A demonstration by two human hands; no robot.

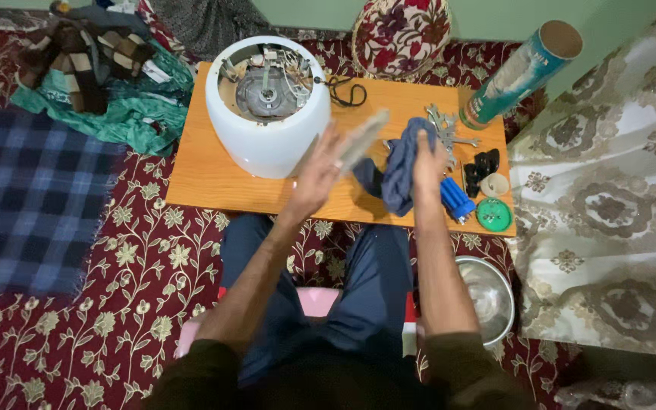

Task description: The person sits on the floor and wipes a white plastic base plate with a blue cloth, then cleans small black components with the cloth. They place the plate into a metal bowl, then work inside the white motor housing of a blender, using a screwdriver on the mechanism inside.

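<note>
while the person sits over a low wooden table (214, 178) at frame centre, everything spreads l to r. far left: a blue plaid blanket (28, 201) on the red floral carpet (115, 304), w/ a green cloth (127, 114) and brown checked fabric (85, 53) heaped in the upper left. next, on the table's left half, a white round appliance housing (267, 137) lies w/ its open end up, motor and wires showing inside; a black cord (347, 91) trails off its right side. just right of it the left hand (316, 171) is raised, fingers closed around a flat grey piece (362, 140) that sticks up and right, blurred. centre right, the right hand (428, 163) is closed on a blue rag (400, 171), which hangs down over the table edge, close beside the grey piece; can't tell if they touch. right of that: metal spanners (443, 125), black small parts (481, 165), a blue ribbed part (455, 199), a green round lid (493, 215). upper right, a cardboard tube (521, 72) leans. lower right, a steel bowl (487, 296) on the carpet, beside a patterned curtain (609, 212).
</note>
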